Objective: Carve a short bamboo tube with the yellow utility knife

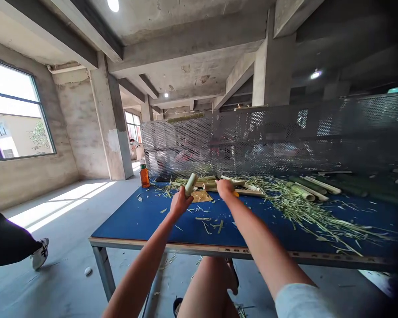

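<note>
My left hand point(181, 202) grips a short green bamboo section point(191, 184) upright above the blue worktable point(135, 221). My right hand point(224, 187) is curled over a loose pile of cut bamboo pieces point(219, 184), and its fingers hide whatever they may hold. A small yellow object point(235, 194) shows just below that hand. A tan scrap of card or bamboo point(200, 196) lies under the pile between my hands. Long bamboo strips point(313, 187) and thin green shavings point(295, 207) spread across the table to the right.
An orange bottle point(145, 176) stands at the table's far left corner. A perforated metal screen point(252, 141) runs along the far edge. A person's leg in dark clothing point(6, 238) stands at the left on the concrete floor, and another person point(132, 148) is far off.
</note>
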`<action>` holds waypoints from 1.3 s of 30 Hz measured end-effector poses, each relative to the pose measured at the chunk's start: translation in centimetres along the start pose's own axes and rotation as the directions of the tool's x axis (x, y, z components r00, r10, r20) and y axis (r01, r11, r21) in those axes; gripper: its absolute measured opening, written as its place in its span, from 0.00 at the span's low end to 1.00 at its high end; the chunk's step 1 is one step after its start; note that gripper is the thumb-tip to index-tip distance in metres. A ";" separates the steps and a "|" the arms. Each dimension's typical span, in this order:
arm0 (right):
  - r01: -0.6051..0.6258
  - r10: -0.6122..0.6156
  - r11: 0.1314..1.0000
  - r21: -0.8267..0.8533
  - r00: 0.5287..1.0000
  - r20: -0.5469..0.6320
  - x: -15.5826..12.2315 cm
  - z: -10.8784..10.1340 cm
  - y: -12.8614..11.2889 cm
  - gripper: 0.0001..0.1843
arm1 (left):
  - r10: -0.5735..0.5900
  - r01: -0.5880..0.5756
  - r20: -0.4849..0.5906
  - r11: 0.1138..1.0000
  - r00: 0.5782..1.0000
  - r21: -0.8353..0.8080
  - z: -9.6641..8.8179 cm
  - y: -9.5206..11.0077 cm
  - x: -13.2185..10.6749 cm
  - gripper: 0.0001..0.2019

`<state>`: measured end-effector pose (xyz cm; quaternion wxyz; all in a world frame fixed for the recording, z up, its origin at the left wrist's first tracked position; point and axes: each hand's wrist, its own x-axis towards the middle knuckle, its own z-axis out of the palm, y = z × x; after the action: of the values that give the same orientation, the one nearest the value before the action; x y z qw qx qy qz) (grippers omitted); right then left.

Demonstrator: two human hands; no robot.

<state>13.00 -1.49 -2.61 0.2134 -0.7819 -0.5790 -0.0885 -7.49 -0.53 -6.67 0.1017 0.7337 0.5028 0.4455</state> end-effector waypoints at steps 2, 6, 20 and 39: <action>-0.084 0.084 0.996 -0.014 0.996 -0.024 0.3 -0.3 2.0 0.32 | 0.016 -0.016 -0.017 0.999 1.000 -0.033 -0.2 0.4 0.1 0.09; 0.058 -0.057 0.998 0.008 0.990 -0.128 -1.4 0.3 2.8 0.31 | -0.012 0.009 -0.020 0.991 1.000 -0.133 0.3 0.5 1.2 0.06; 0.425 -0.437 0.898 -0.114 0.830 -0.348 -6.0 0.8 0.4 0.33 | -0.123 0.066 -0.046 0.770 0.991 -0.634 2.2 0.4 1.0 0.08; 0.068 -0.337 0.017 0.998 0.940 -0.058 -4.9 0.3 1.1 0.31 | -0.210 0.288 0.236 0.269 0.949 -0.919 -0.4 0.3 1.8 0.08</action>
<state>12.42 -5.85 -5.06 0.6180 -0.3316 -0.6025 0.3810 -7.40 0.73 -5.30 0.5961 0.4609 0.2513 0.6076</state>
